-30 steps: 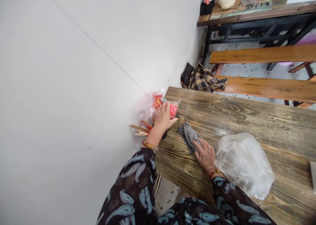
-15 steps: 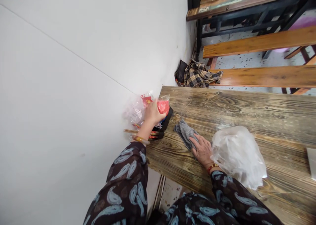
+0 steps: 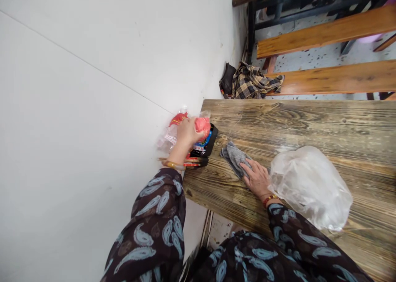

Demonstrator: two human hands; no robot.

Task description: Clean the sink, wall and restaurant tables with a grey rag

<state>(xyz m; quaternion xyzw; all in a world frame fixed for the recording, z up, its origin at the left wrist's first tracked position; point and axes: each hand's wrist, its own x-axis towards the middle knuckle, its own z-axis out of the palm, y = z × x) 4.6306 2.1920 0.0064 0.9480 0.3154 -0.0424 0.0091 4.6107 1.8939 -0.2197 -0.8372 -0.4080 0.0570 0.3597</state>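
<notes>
My left hand (image 3: pixel 186 134) is closed around a red bundle in clear plastic wrap (image 3: pixel 202 126), above a black box (image 3: pixel 212 141) at the table's wall end. Blue and other small packets (image 3: pixel 204 140) show inside the box, partly hidden by the hand. Beside my wrist lies a black holder with chopsticks (image 3: pixel 196 162). A red and clear plastic bag (image 3: pixel 169 136) is squeezed between the hand and the wall. My right hand (image 3: pixel 256 177) rests on a crumpled grey cloth (image 3: pixel 235 158), its fingers stretched out and pressing it onto the wooden table (image 3: pixel 222 191).
A puffed white plastic bag (image 3: pixel 311 187) stands on the table right of my right hand. The white wall (image 3: pixel 93 129) borders the table's left end. Beyond the table are wooden benches (image 3: pixel 324 76), with a plaid cloth (image 3: pixel 253 81) and a black bag (image 3: pixel 228 79) at the near bench's end.
My left hand, still holding the red bundle, has shifted slightly, and more of the blue packets shows. My right hand stays on the cloth. The view has tilted a little downward.
</notes>
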